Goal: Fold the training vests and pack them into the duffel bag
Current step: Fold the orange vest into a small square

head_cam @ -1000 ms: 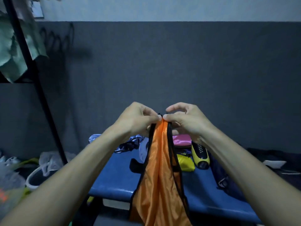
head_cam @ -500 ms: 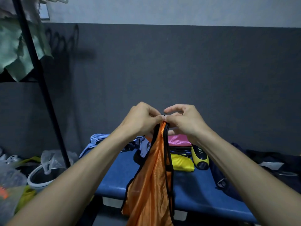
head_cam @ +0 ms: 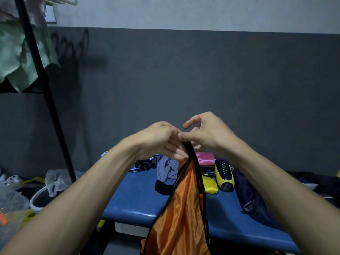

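Both hands are raised at chest height in front of a dark grey wall [head_cam: 202, 80]. The left hand [head_cam: 158, 139] has its fingers curled around the black-trimmed top of the orange vest [head_cam: 184, 208], gripping it just below the strap. The right hand [head_cam: 207, 132] pinches the same strap top between thumb and a finger, the other fingers lifted and loosely curved above. The two hands touch at the thumbs.

The vest hangs straight down from the hands, gathered narrow at the top and widening toward the bottom edge of the view. It hangs in front of a blue bench [head_cam: 136, 199]; whether it touches the bench cannot be told.

On the bench, behind the vest: a crumpled pale blue cloth [head_cam: 167, 170], a pink cloth [head_cam: 205, 159], a yellow cloth [head_cam: 210, 184] and a yellow-and-black device [head_cam: 223, 174] lying beside it. A dark navy bag [head_cam: 252, 196] slumps at the right end of the bench; whether it is open cannot be told.

At left, a black rack pole [head_cam: 46, 92] slants upward with green cloth [head_cam: 16, 57] hung on it. A white basin [head_cam: 39, 199] and plastic bags [head_cam: 55, 179] sit near its foot.
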Motion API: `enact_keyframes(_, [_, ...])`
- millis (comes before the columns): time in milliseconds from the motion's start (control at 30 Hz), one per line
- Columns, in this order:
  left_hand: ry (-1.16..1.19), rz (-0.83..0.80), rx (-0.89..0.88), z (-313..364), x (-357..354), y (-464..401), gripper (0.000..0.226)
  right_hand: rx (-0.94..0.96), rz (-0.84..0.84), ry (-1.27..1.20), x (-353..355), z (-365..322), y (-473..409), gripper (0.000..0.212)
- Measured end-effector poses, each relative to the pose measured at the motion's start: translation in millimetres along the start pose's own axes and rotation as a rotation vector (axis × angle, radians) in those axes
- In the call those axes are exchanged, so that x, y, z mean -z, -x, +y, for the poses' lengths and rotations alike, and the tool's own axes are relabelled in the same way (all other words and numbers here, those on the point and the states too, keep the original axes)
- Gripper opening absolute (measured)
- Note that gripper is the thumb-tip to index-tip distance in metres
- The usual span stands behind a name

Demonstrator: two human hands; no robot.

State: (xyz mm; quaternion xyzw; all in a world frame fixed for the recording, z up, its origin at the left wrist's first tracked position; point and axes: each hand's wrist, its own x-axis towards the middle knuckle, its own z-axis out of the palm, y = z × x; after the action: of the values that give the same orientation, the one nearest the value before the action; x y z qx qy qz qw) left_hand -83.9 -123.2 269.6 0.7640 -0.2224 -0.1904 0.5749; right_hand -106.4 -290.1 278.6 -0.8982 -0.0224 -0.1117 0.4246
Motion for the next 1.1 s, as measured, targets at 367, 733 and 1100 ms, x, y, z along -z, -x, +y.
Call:
enact_keyframes(367, [0.337,-0.192,-0.034,-10,0,-4,0.057,0.365,0.135,0.579,7,-12,17,0.039])
enact_keyframes(733, [-0.044,0.069,-0.293,-51,-7,22,0.041,0.404,0.001,0.058,52,21,11,0.033])
enact_keyframes(1100, [-0.670,0.547,-0.896,-72,-21,23,0.044,0.463,0.002,-0.119,69,41,5,0.036])
